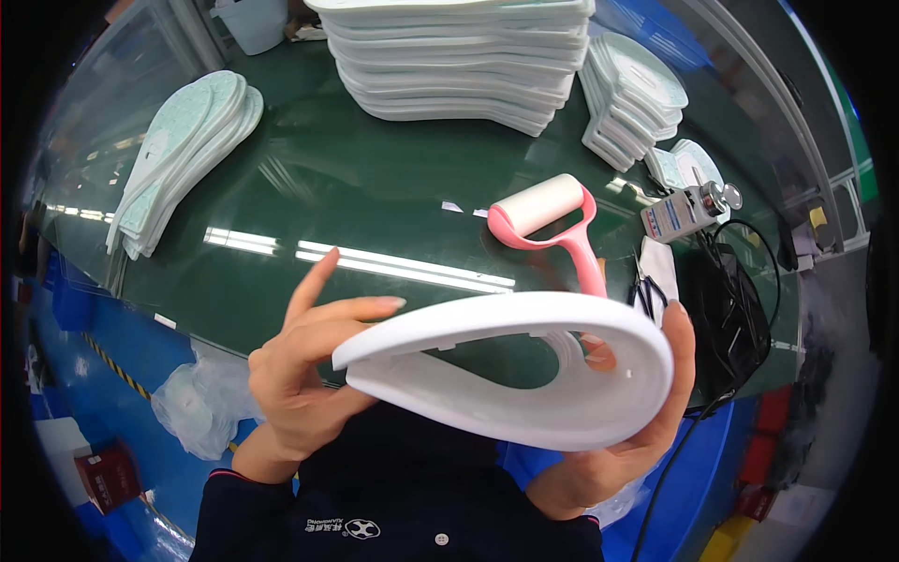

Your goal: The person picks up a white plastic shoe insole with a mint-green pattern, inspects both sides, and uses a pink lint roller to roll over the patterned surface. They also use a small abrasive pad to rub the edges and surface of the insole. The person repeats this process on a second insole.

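Observation:
Above the near edge of the table I hold a white plastic teardrop-shaped shell (506, 426), tilted so that its hollow inside and large oval opening show. My right hand (646, 421) wraps round the rounded right end, and a fingertip shows through the opening. At the narrow left end, my left hand (304, 375) grips the tip between thumb and fingers, with the index finger raised off it. Just beyond the shell lies a lint roller (543, 211) with a pink handle and white roll. Dark-handled scissors (646, 286) rest on a white cloth near my right hand.
A tall stack of white shells (459, 66) stands at the back of the green table (309, 197). Patterned pale-green pieces are piled left (178, 159) and right (637, 94). A metal-topped bottle (679, 214) and black bag (726, 318) with a cable sit at right.

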Demonstrator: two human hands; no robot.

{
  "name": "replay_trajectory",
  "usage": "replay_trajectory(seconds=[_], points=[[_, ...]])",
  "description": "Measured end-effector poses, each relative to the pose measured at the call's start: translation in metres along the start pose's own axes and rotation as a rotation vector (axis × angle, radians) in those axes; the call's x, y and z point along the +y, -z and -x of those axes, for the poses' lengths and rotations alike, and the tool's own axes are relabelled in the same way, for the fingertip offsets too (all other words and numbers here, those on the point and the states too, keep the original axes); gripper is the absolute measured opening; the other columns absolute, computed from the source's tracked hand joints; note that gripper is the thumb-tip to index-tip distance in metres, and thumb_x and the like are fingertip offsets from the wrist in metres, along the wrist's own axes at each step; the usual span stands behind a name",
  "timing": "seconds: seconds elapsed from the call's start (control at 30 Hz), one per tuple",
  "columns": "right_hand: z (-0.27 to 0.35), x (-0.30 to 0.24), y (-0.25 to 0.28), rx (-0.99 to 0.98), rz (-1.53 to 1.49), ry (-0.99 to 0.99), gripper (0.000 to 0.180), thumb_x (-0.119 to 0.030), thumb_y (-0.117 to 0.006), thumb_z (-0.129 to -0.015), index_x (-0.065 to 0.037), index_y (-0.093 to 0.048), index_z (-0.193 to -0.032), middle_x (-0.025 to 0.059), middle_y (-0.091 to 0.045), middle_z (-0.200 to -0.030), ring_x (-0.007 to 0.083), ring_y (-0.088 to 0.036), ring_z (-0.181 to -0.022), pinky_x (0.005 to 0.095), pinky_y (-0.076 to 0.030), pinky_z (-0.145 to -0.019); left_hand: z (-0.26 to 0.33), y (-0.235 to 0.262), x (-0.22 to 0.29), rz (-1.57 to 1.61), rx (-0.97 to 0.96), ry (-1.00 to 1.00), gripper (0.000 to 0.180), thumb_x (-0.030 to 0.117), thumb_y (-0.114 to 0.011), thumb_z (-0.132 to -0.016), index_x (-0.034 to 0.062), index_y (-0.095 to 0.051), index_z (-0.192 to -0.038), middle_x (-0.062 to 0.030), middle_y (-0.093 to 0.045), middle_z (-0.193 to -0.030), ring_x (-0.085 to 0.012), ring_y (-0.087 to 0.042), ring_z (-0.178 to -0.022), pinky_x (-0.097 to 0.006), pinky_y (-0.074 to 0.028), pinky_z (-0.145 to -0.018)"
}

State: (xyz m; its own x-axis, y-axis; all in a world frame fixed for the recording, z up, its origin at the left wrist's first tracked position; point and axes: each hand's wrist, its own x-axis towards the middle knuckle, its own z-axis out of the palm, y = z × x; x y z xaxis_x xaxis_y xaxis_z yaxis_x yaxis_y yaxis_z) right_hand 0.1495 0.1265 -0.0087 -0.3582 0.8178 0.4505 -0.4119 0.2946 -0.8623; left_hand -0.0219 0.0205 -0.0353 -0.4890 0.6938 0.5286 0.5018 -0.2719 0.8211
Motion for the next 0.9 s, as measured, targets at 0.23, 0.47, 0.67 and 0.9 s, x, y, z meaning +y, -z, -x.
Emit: replay_trajectory(seconds=[0.23,0.47,0.67,0.9], points=[[-0.006,0.000,0.011,-0.218,0.318,0.220,0.088,-0.005,-0.079,-0.051,0.004,-0.032,-0.125,0.0138,-0.061,-0.084,0.0247,-0.054,-0.093,0.0428,-0.034,-0.091,-0.010,-0.004,-0.016,-0.275,-0.068,-0.181,0.021,0.007,-0.070,-0.064,0.0074,-0.060,-0.083,-0.0027,-0.067,-0.079,-0.0197,-0.062,-0.089,-0.052,-0.026,-0.099],[0.004,0.005,0.004,0.033,0.150,-0.014,0.083,-0.007,-0.076,-0.054,0.006,-0.033,-0.124,0.0161,-0.059,-0.091,0.0263,-0.053,-0.095,0.0420,-0.033,-0.092,-0.014,0.002,-0.006,-0.175,0.000,-0.162,0.021,0.008,-0.071,-0.064,0.0088,-0.061,-0.083,-0.0029,-0.066,-0.079,-0.0194,-0.061,-0.088,-0.052,-0.024,-0.100],[-0.002,0.021,0.001,0.145,-0.108,-0.347,0.078,-0.006,-0.070,-0.061,0.008,-0.030,-0.126,0.0201,-0.045,-0.120,0.0257,-0.053,-0.102,0.0359,-0.043,-0.088,-0.038,0.012,0.036,-0.335,-0.124,-0.425,0.023,0.011,-0.068,-0.071,0.0094,-0.052,-0.089,0.0005,-0.063,-0.072,-0.0147,-0.053,-0.077,-0.062,-0.022,-0.097],[0.003,0.037,0.007,0.046,-0.011,-0.435,0.074,-0.018,-0.066,-0.071,0.007,-0.028,-0.128,0.0204,-0.036,-0.129,0.0217,-0.052,-0.103,0.0324,-0.043,-0.087,-0.036,0.008,0.047,-0.337,-0.075,-0.455,0.042,0.017,-0.068,-0.071,0.0082,-0.044,-0.104,0.0047,-0.064,-0.076,-0.0127,-0.050,-0.077,-0.065,-0.019,-0.096]])
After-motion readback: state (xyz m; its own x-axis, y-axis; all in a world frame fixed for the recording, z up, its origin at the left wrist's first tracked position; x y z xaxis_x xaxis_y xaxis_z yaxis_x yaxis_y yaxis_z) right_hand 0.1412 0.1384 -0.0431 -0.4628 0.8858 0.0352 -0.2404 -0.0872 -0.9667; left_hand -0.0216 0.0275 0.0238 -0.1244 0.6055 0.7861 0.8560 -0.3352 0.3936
